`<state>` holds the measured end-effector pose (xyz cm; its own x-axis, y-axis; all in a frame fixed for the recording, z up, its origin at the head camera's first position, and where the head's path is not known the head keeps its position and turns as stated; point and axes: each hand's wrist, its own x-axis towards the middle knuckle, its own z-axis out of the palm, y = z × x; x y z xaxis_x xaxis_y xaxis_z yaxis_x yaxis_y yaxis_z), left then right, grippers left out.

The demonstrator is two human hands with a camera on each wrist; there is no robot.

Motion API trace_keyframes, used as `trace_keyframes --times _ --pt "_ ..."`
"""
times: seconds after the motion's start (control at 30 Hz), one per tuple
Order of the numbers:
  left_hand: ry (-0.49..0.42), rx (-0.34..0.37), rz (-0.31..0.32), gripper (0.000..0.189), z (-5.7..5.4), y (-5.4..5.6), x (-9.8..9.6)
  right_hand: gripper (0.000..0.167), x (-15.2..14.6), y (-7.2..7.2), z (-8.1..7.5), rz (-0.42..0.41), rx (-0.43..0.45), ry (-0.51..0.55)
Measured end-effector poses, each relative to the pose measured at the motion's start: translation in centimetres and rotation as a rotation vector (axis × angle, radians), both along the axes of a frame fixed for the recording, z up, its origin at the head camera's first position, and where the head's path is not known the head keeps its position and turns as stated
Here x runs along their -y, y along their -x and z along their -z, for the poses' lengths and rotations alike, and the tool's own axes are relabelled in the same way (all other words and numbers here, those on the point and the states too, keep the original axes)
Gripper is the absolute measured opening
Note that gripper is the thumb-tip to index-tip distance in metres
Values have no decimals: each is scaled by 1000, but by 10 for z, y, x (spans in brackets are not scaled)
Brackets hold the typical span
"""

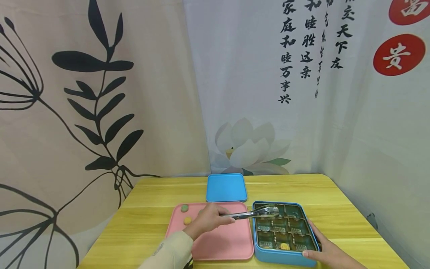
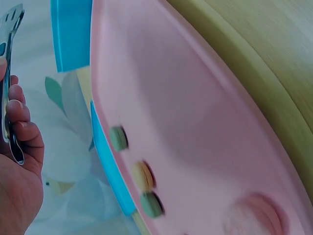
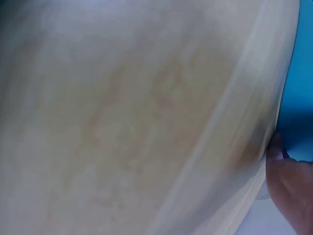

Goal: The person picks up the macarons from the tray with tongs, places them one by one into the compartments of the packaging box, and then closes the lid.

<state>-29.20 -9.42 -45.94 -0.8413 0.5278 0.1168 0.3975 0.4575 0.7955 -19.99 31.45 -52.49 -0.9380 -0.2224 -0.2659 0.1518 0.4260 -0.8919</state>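
Observation:
My left hand grips a pair of metal tongs, seen from the side in the left wrist view. The tongs point right, their tips over the back-left compartments of a blue box. No macaron shows between the tips. Inside the box is a dark divided insert, with a yellow macaron in its front middle compartment. My right hand holds the box at its front right corner, thumb on the front rim and fingers along the side.
A pink tray lies left of the box. On it are a green macaron, a yellow macaron, another green macaron and a blurred pink macaron. A blue lid lies behind the tray on the wooden table.

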Motion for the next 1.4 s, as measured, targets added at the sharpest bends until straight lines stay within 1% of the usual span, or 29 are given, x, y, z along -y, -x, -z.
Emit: trace_keyframes --times 0.13,0.27,0.47,0.6,0.7,0.73,0.9,1.07,1.2,1.33,1.4 --pt "-8 14 12 6 2 -2 -18 102 -1 -1 -1 -14 -19 -24" --pt "-4 -7 40 6 4 -4 -35 102 -1 -1 -2 -23 -32 -35" --pt "6 -14 90 8 9 -8 -55 102 -4 3 0 -18 -12 -64" --pt "23 -56 128 13 13 -10 -66 101 -6 6 2 -28 4 -99" --pt "49 -76 137 18 14 -12 -73 101 -6 5 1 -29 3 -95" --pt "57 -73 138 20 15 -12 -75 101 -5 5 1 -24 7 -94" --pt "90 -72 134 21 16 -13 -79 98 -2 3 -2 -12 10 -84" --pt "76 -57 109 21 16 -12 -77 98 -1 3 -2 -9 6 -85" --pt "57 -56 103 21 17 -12 -75 100 -1 3 -2 7 27 -68" --pt "48 -66 107 20 18 -11 -72 104 -5 7 5 14 27 -69" --pt "44 -62 101 20 18 -11 -70 104 -9 9 10 -5 9 -72"
